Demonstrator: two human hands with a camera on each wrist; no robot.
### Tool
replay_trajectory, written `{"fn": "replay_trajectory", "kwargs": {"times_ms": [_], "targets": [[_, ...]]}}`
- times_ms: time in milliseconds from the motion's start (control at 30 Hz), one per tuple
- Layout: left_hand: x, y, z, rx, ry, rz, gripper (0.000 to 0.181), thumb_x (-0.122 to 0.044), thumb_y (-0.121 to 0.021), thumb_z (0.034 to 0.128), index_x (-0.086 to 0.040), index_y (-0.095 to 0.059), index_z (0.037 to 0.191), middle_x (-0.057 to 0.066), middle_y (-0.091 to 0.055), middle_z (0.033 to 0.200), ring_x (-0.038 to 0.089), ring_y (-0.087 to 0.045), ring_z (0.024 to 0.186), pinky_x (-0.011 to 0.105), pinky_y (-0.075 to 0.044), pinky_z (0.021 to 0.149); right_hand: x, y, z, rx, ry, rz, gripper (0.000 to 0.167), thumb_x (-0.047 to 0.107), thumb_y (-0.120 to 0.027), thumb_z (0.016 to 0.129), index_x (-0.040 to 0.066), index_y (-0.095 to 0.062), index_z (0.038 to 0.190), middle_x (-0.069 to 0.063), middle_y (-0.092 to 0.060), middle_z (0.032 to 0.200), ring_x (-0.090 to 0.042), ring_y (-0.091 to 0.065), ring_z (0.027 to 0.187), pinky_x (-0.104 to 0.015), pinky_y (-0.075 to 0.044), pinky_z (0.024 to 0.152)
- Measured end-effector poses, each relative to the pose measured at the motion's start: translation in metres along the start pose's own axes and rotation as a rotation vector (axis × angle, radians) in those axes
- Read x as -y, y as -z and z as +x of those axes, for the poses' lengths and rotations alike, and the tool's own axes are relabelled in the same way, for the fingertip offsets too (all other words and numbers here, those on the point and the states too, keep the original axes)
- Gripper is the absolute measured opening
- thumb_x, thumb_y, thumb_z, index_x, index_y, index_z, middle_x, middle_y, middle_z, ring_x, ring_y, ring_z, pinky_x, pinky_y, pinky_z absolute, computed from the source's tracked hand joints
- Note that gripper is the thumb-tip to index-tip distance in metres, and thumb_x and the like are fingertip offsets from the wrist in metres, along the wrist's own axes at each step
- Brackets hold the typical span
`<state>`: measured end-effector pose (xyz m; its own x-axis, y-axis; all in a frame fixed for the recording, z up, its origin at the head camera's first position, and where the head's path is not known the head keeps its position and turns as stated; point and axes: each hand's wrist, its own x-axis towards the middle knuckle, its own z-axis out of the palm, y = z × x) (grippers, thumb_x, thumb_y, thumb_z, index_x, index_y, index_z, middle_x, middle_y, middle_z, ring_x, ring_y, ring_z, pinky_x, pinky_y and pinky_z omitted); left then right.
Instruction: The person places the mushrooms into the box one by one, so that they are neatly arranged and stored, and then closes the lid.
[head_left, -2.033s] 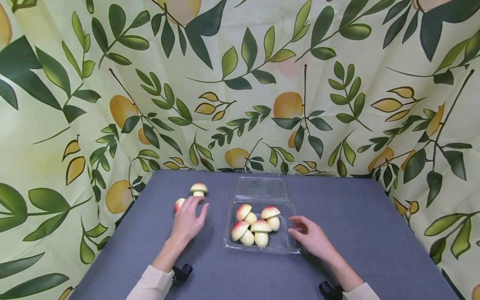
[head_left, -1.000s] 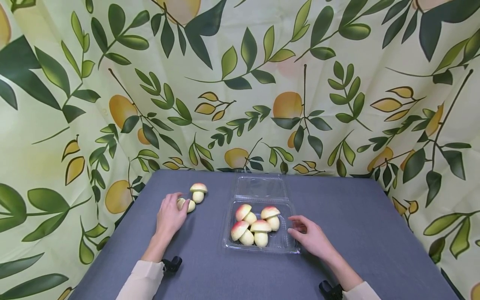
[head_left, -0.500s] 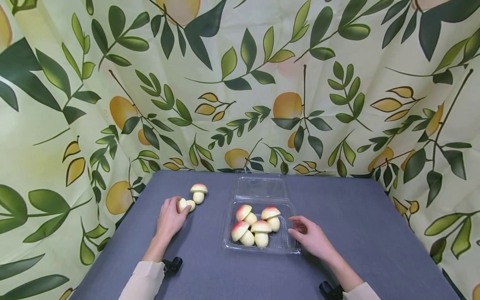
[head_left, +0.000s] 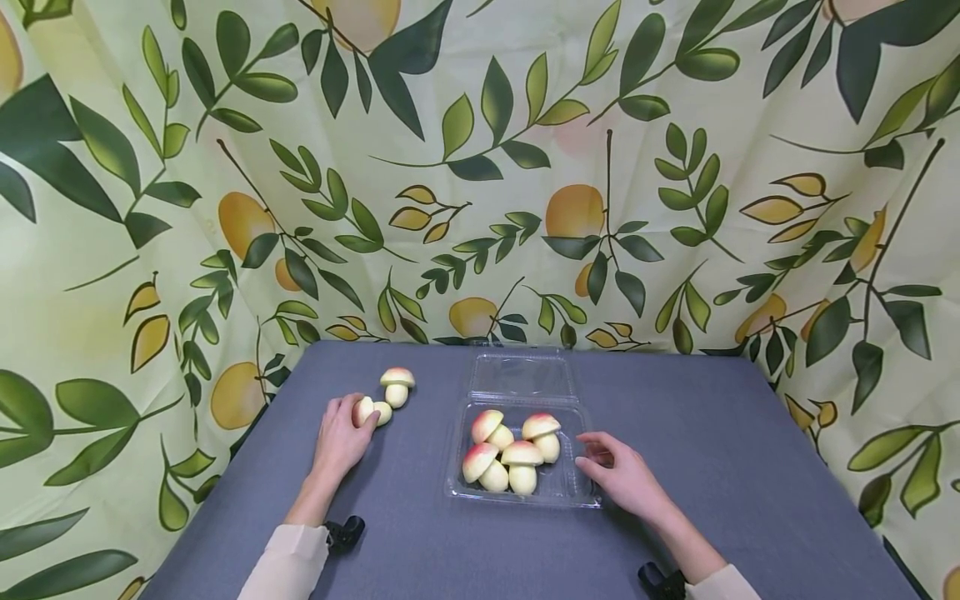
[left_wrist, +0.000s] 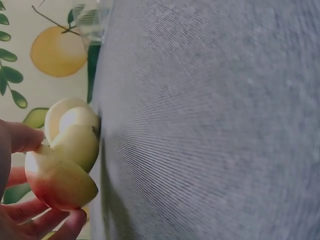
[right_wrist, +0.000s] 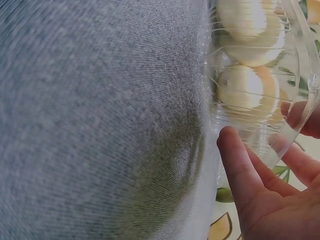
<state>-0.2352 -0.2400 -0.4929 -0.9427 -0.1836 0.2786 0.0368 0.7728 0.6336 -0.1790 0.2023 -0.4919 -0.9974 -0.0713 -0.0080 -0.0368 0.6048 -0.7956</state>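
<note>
My left hand (head_left: 342, 433) holds a toy mushroom (head_left: 382, 412) by its cap, thumb on one side and fingers on the other. In the left wrist view the cap of this mushroom (left_wrist: 60, 180) is cream blushing to red, and its pale stem points away from the palm. Just beyond lies a second toy mushroom (head_left: 397, 385). My right hand (head_left: 618, 471) is at the right edge of a clear plastic clamshell box (head_left: 570, 483), fingers loosely bent. In the right wrist view its fingertips (right_wrist: 228, 135) lie against or very near the box wall; firm contact is hard to tell.
Several like mushrooms (head_left: 522, 454) sit inside the box, mostly in its left and middle part. The lid (head_left: 522, 373) is folded back flat toward the rear edge of the grey-blue table (head_left: 675, 400). A leaf-and-fruit patterned cloth (head_left: 480, 250) hangs around the table.
My left hand has moved left and a little down from between the two loose mushrooms, and has taken hold of the nearer one. The right hand and the box have stayed put.
</note>
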Motion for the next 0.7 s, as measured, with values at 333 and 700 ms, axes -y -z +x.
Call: {"fn": "replay_trajectory", "kwargs": {"times_ms": [333,700], "targets": [[-0.017,0.005,-0.002,-0.025,-0.017,-0.029,0.047,-0.025,-0.073,0.0923,0.0,-0.062,0.131,0.025,-0.054,0.127,0.044,-0.051,0.117,0.056,-0.041,0.095,0.003,0.0,-0.001,-0.004,0.003,0.003,0.038,0.016,-0.073,0.094,0.007,-0.065,0.129,-0.01,-0.068,0.114,-0.027,-0.066,0.104,-0.047,-0.054,0.088],[-0.046,0.006,-0.007,-0.043,-0.118,-0.08,0.046,-0.023,-0.074,0.0912,-0.001,-0.063,0.13,0.022,-0.056,0.125,0.04,-0.052,0.117,0.055,-0.044,0.093,0.0,0.0,-0.001,0.003,-0.005,0.015,0.038,0.016,-0.073,0.094,0.007,-0.064,0.13,-0.009,-0.068,0.114,-0.025,-0.066,0.104,-0.046,-0.054,0.087]]}}
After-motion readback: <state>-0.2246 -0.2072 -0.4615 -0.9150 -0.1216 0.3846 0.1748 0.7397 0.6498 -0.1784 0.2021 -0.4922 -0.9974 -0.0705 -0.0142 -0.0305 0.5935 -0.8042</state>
